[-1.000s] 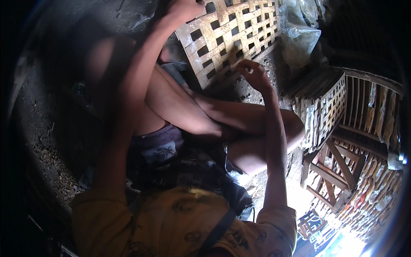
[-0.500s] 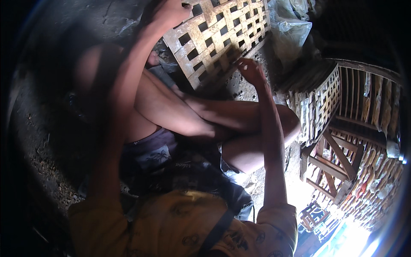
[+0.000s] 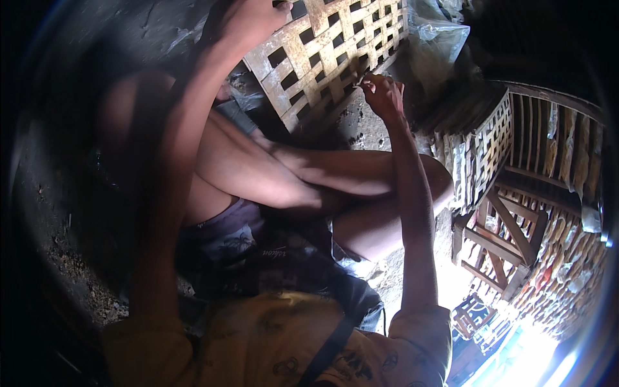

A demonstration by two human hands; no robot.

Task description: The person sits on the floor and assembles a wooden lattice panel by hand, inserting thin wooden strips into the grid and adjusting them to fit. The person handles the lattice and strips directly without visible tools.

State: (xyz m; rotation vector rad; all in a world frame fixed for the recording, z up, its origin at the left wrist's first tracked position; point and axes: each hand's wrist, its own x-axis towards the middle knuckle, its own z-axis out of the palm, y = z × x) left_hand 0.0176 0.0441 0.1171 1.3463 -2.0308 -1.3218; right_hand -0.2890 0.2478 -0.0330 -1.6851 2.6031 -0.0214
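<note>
A stiff lattice panel [image 3: 325,48] of flat, pale woven strips, probably bamboo, slants across the top of the view with brownish stains on it. My left hand [image 3: 253,24] is closed on its left side, and the upper part of the hand runs out of the picture. At the panel's near right edge is my right hand [image 3: 385,97], its fingers pinched together. A small thin bit shows at those fingertips, too small to name. My crossed legs [image 3: 277,168] lie below the panel.
Clear plastic bags [image 3: 435,45] lie right of the panel. Further right, a stack of similar woven panels [image 3: 483,151] stands beside a wooden frame [image 3: 500,242]. Rough dark ground [image 3: 71,258] stretches along the left, and bright light glares at the lower right.
My right hand has shifted slightly up and right along the panel's edge, and its fingers have turned. My left hand and the panel stay nearly where they were.
</note>
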